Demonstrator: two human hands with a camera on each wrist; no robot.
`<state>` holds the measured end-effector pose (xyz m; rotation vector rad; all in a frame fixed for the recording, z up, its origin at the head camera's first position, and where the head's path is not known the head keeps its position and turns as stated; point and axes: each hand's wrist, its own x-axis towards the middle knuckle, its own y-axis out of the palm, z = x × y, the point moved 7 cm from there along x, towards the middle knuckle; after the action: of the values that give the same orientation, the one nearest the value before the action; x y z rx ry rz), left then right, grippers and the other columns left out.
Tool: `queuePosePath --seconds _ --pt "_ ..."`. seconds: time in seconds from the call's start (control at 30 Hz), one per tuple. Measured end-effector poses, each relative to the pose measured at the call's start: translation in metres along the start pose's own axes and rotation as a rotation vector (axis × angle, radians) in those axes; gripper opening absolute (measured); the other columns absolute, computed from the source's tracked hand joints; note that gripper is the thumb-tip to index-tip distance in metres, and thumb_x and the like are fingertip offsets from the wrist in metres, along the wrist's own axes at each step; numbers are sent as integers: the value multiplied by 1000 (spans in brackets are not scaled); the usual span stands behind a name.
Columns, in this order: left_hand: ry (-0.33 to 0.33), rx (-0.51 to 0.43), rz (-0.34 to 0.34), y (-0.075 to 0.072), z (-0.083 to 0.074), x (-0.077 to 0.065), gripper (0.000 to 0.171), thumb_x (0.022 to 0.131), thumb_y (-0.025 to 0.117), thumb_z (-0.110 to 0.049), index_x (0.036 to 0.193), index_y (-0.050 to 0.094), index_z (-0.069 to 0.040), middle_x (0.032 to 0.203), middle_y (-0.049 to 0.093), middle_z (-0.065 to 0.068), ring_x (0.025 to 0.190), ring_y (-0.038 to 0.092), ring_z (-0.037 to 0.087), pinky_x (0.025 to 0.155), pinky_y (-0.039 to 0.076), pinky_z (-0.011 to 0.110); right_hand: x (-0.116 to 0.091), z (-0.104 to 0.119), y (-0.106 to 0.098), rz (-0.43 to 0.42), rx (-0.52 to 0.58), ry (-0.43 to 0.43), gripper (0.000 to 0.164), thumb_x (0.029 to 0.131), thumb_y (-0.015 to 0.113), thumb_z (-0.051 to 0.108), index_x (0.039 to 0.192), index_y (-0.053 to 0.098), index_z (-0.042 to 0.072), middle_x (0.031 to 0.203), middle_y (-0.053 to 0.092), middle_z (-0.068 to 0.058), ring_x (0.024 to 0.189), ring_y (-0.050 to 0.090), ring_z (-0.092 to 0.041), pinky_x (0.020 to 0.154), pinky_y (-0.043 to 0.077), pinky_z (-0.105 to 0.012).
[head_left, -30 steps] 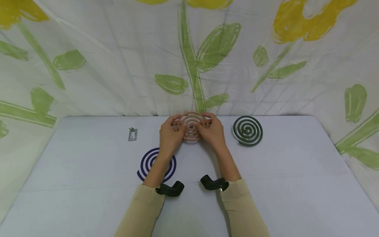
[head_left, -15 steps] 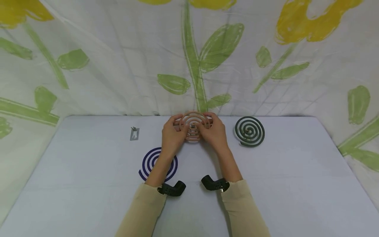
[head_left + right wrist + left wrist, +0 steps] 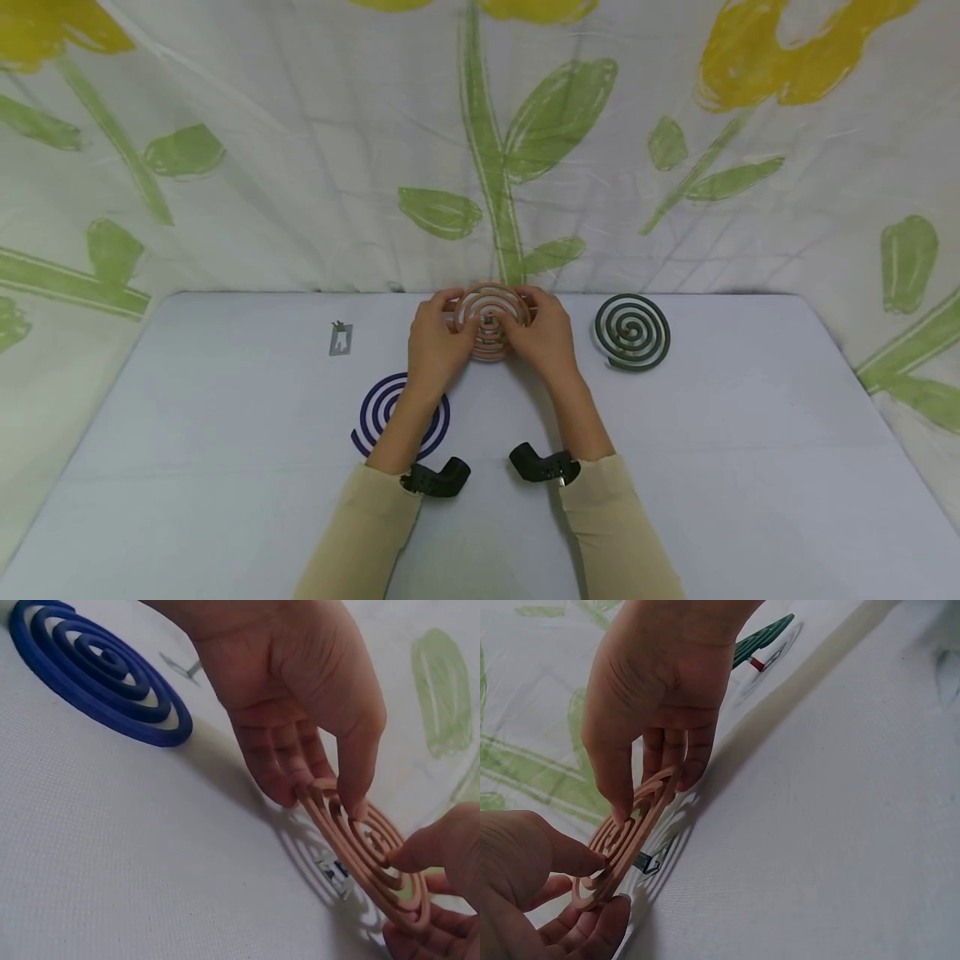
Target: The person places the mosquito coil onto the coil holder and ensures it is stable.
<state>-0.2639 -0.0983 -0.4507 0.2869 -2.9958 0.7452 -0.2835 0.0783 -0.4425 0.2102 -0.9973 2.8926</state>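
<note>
A brown mosquito coil [image 3: 489, 353] is held between both hands near the far edge of the table. My left hand [image 3: 438, 346] pinches its left side, thumb on top and fingers underneath. My right hand [image 3: 542, 337] grips the right side the same way. Seen from the wrists, the coil [image 3: 627, 832] is off the table, with a small metal stand [image 3: 335, 876] beneath its middle; whether they are joined I cannot tell. Under my left forearm lies a blue mosquito coil [image 3: 365, 417], partly hidden. To the right, a green mosquito coil [image 3: 632, 367] sits raised on a stand [image 3: 759, 664].
Another flat metal stand [image 3: 341, 339] lies at the back left of the white table [image 3: 712, 467]. Behind the table hangs a white cloth [image 3: 337, 167] painted with flowers. Each wrist wears a black camera [image 3: 438, 478].
Both hands keep their hold on the brown coil, which has shifted and tilted very slightly. The whole head view moved a little to one side early on; the other coils stay put.
</note>
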Motion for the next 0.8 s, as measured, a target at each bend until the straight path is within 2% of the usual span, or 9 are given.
queuePosePath --seconds 0.17,0.47,0.8 --pt "0 33 -7 -1 0 0 49 92 76 -17 139 67 -9 123 72 15 92 73 30 84 55 43 -1 1 -1 -2 -7 -4 50 90 81 23 132 69 -1 117 74 -25 108 64 -42 93 53 -54" --pt "-2 20 -6 -5 1 0 45 93 75 -19 136 70 -10 127 72 13 100 72 30 87 57 45 -1 6 -4 15 -24 -27 49 91 82 24 131 68 -1 118 74 -26 106 69 -42 91 56 -54" --pt "7 -2 6 -4 1 3 43 94 76 -19 135 71 -9 131 72 12 106 71 30 87 56 44 -3 5 -5 65 -69 17 53 95 79 30 138 65 2 120 74 -24 106 71 -40 91 57 -53"
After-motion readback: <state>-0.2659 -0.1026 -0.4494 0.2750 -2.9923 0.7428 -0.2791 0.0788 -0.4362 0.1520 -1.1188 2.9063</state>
